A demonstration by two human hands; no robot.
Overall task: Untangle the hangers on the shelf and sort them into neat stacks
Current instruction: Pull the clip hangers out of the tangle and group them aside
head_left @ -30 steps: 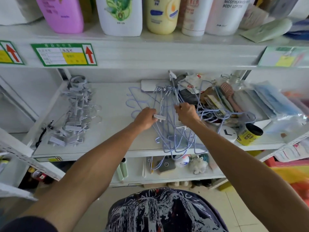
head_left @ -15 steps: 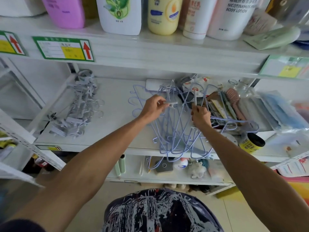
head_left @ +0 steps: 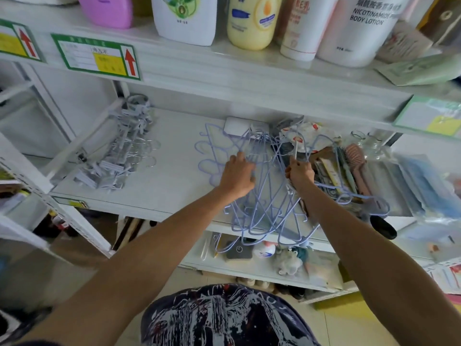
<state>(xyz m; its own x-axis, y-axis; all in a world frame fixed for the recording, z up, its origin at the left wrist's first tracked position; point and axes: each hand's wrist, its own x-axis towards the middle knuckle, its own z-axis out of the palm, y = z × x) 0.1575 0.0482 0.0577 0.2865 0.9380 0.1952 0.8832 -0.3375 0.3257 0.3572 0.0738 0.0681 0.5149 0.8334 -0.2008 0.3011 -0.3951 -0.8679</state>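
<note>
Lavender wire hangers (head_left: 264, 208) in a tangled heap, middle of the white shelf (head_left: 172, 178), running from the back wall out past the front edge; several shoulder ends overhang the front edge and hang over the shelf below. Thin coated wire, hooks pointing left and back, loops interlocked. A few hooks (head_left: 212, 156) lie flat on the shelf just left of the heap.

Left hand (head_left: 237, 176) lies on the left side of the heap, fingers curled down into the wires; whether it actually grips one, cannot tell, fingertips hidden. Right hand (head_left: 299, 173) is clenched on a wire in the right side of the heap, with a thin white stick (head_left: 295, 151) rising from the fist.

Second group: grey clip hangers (head_left: 117, 158) with metal hooks, piled near the shelf's left edge, back to front. Apart from the lavender heap.

Open room: bare shelf between the two groups, front to back. Right of the heap is crowded: pink hairbrush (head_left: 356, 166), packets, clear bags (head_left: 424, 186) touching or under the wires. Black-lidded can (head_left: 383, 227) at the front edge, right.

Upper shelf lip hides the back of the heap. Wire count unreadable; the overlaps are too dense. Right end of the shelf is cut off by the frame.
</note>
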